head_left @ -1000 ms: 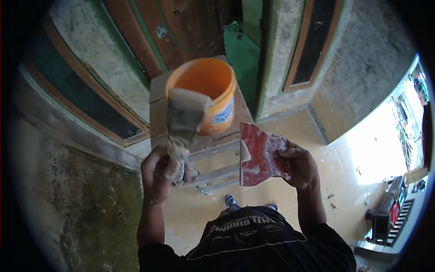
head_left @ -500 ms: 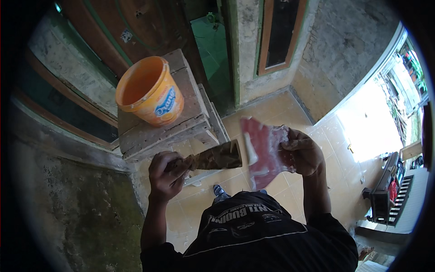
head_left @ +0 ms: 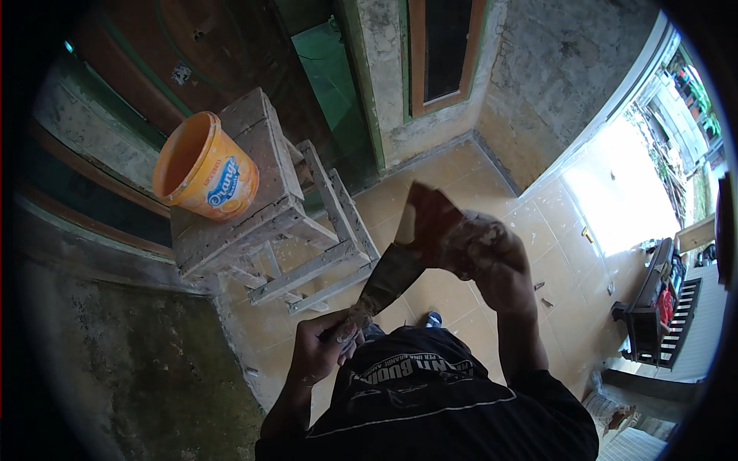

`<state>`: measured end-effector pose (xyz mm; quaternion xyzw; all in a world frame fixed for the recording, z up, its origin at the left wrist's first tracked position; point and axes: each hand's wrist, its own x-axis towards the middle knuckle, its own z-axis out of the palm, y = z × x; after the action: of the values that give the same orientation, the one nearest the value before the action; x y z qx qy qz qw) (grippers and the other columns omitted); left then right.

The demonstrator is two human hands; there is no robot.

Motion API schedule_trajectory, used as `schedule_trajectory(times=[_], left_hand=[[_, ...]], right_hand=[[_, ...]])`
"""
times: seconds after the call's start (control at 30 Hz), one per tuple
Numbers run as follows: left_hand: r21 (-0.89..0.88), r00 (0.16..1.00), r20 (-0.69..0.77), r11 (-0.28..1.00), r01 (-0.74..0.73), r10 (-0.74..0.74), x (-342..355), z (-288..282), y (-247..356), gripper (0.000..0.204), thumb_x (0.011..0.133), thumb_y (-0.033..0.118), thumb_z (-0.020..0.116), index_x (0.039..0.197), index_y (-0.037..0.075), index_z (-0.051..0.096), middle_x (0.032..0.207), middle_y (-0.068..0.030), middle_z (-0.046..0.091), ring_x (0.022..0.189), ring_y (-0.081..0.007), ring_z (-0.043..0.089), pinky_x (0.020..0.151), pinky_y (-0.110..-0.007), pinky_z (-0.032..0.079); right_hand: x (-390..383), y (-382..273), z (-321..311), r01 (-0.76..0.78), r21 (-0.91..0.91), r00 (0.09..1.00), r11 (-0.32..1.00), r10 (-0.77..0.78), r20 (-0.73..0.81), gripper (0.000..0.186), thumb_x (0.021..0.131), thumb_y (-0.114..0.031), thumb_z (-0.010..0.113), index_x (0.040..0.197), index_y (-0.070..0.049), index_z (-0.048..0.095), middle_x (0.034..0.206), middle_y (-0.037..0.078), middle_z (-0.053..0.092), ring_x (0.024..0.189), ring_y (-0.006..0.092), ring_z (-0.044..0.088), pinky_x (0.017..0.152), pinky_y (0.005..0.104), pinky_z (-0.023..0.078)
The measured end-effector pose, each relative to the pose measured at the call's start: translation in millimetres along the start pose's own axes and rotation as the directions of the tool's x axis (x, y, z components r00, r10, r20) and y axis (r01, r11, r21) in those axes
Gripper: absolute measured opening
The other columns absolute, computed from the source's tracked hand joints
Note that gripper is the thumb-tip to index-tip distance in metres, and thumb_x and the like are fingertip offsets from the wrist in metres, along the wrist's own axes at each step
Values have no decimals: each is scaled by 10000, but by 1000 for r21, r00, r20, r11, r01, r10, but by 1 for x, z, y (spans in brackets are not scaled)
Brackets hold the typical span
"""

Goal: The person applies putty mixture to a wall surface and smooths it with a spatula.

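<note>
My left hand (head_left: 317,347) is closed around the handle of a putty knife (head_left: 390,278), its wide metal blade pointing up and to the right. In my right hand (head_left: 492,257) is a red plastic putty spreader (head_left: 434,219), tilted and in shadow, with a pale smear of putty along its left edge. The tip of the knife blade meets or overlaps the spreader's lower left side; whether they touch I cannot tell. Whitish residue marks the fingers of my right hand. To the left, an orange plastic bucket (head_left: 237,184) stands tilted in view on a worn wooden stand (head_left: 269,201).
The stand's crossbars (head_left: 304,269) reach out over the tiled floor (head_left: 469,173). A mossy wall (head_left: 154,369) rises at lower left, a brown door (head_left: 223,46) at upper left. On the right are a bright opening (head_left: 615,192) and a dark slatted bench (head_left: 653,315) with things on it.
The putty knife has swung from nearly level to slanting upward and now reaches the spreader. My left hand came down and right; my right hand turned the spreader. The bucket and stand shifted left in view.
</note>
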<state>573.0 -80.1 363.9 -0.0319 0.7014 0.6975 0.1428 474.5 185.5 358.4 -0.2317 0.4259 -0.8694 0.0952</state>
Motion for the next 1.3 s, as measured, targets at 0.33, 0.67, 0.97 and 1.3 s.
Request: schedule_trajectory(times=[0.33,0.67,0.97,1.3], left_hand=[[-141,997,44,988,-59,66,21,39,20,282,903,164,516,965,-100,594,580,-48,521,436,-56,428,403,-197,343],[334,811,-63,779,-531,581,52,66,11,231,804,24,607,1028,-33,624,801,-77,585,641,-103,533,545,-212,429],[773,601,264,208,-600,755,58,73,-17,249,733,-57,673,964,36,679,912,-110,575,764,-195,565,665,-279,474],[138,992,25,983,-124,122,1,130,-42,244,870,147,522,947,-64,618,682,-78,596,485,-72,493,426,-206,379]], right_hand=[[-35,-37,16,-145,-743,988,653,58,-143,324,879,76,386,1154,10,544,1236,183,522,1148,282,516,919,354,444],[-74,-48,-41,-165,15,934,986,161,-320,357,836,-56,546,1164,56,462,974,136,592,793,173,607,651,261,496],[-100,-61,-86,-342,441,888,830,439,-137,259,856,-54,502,1092,34,446,870,130,585,673,169,606,521,270,485],[-117,-68,-90,-65,169,912,984,127,-389,257,883,-41,479,1120,56,502,930,130,602,731,155,585,559,265,442]])
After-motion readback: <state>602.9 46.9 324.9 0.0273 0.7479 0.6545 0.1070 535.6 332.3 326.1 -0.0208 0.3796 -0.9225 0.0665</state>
